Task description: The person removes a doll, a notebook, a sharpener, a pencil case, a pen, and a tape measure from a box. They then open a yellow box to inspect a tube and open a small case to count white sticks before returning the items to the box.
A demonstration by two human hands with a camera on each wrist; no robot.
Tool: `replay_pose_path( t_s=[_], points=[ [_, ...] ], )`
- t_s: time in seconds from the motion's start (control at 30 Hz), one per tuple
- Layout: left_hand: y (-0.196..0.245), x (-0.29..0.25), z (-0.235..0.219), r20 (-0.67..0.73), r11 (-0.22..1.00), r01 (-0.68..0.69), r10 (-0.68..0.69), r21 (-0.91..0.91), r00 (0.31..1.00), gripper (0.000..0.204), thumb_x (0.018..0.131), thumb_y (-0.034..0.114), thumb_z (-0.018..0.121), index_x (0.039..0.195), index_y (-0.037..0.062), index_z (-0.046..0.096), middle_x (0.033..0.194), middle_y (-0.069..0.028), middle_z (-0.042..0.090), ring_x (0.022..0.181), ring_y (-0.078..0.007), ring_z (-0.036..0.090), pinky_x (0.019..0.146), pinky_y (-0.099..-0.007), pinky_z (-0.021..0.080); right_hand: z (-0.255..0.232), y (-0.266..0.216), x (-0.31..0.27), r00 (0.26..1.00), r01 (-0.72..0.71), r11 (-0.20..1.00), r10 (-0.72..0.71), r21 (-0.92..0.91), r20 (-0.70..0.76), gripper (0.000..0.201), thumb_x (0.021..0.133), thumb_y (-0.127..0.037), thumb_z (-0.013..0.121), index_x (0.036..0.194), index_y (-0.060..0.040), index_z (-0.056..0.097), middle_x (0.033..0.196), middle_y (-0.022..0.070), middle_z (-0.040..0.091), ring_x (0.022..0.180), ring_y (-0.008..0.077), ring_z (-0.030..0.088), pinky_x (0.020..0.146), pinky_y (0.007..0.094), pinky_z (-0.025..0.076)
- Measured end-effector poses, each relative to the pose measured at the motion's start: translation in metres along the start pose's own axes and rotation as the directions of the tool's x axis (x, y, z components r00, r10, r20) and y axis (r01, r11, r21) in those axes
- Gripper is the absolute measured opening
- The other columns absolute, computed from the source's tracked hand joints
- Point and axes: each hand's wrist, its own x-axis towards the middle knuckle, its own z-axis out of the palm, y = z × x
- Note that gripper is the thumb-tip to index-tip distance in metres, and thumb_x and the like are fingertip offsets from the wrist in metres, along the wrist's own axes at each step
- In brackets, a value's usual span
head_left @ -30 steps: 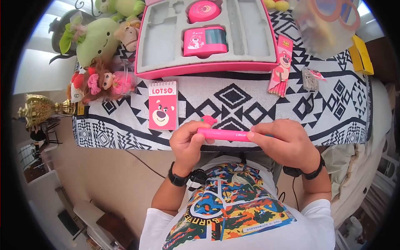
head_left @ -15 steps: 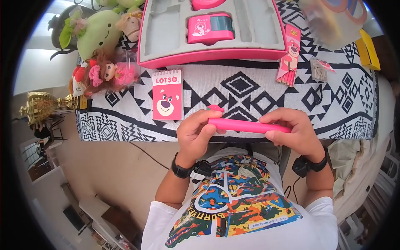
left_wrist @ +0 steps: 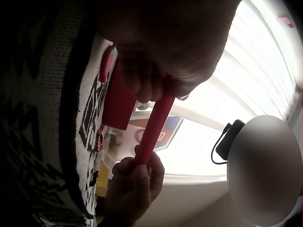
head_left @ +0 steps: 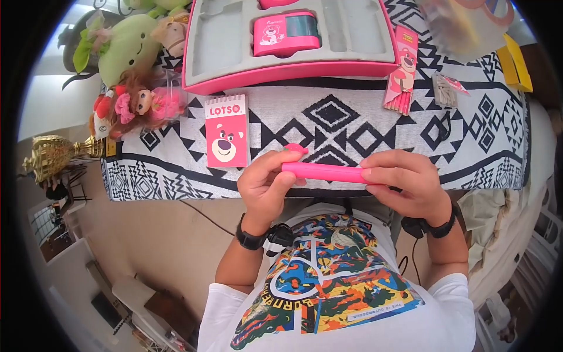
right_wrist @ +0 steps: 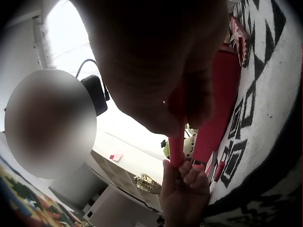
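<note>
A slim, smooth pink tube [head_left: 325, 172] is held roughly level over the near edge of the patterned cloth. My left hand [head_left: 264, 185] grips its left end between thumb and fingers. On the other end, my right hand [head_left: 407, 182] pinches with thumb and fingertips, covering the tip. The tube's bare middle shows between the hands, also in the left wrist view, where the pink tube [left_wrist: 156, 125] slants between them. Just beyond my left fingers, a small pink strawberry-shaped piece [head_left: 298, 148] lies on the cloth, partly hidden.
A pink box [head_left: 287, 71] with a grey insert holds a pink sharpener-like item [head_left: 286, 34]. A LOTSO notepad [head_left: 227, 132] lies left of centre. Pencils in a pack [head_left: 402, 70] and a small clear bag [head_left: 446, 91] lie right. Dolls [head_left: 141, 102] and a gold trophy [head_left: 56, 155] stand left.
The tube has turned, so the lettering seen earlier no longer faces up. My right hand shifted its grip, briefly exposing the right end, and now covers that end again.
</note>
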Motion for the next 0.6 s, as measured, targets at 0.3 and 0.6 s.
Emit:
replay_pose_path(
  t_s=[0.3,0.6],
  points=[
    [0.002,-0.003,0.001,0.025,1.000,0.023,-0.023,0.001,0.999,0.024,0.097,0.008,0.066,0.115,-0.0070,0.066,0.098,-0.0165,0.069,0.073,-0.0174,0.070,0.067,-0.0259,0.057,-0.023,-0.021,0.015,0.612,-0.773,0.404,0.675,0.489,0.412,0.037,0.082,-0.001,0.080,0.117,-0.0005,0.069,0.112,0.0128,0.069,0.089,0.0131,0.068,0.076,0.0248,0.056],
    [0.015,-0.013,-0.001,-0.147,0.991,0.068,-0.085,-0.112,0.986,0.032,0.102,0.024,0.061,0.111,-0.0058,0.058,0.086,-0.0138,0.065,0.062,-0.0167,0.063,0.056,-0.0273,0.053,-0.014,-0.013,-0.009,0.917,-0.300,0.690,0.399,0.659,-0.001,0.042,0.091,0.007,0.068,0.133,-0.0006,0.063,0.129,0.0172,0.065,0.100,0.0210,0.073,0.089,0.0324,0.060]
  ],
)
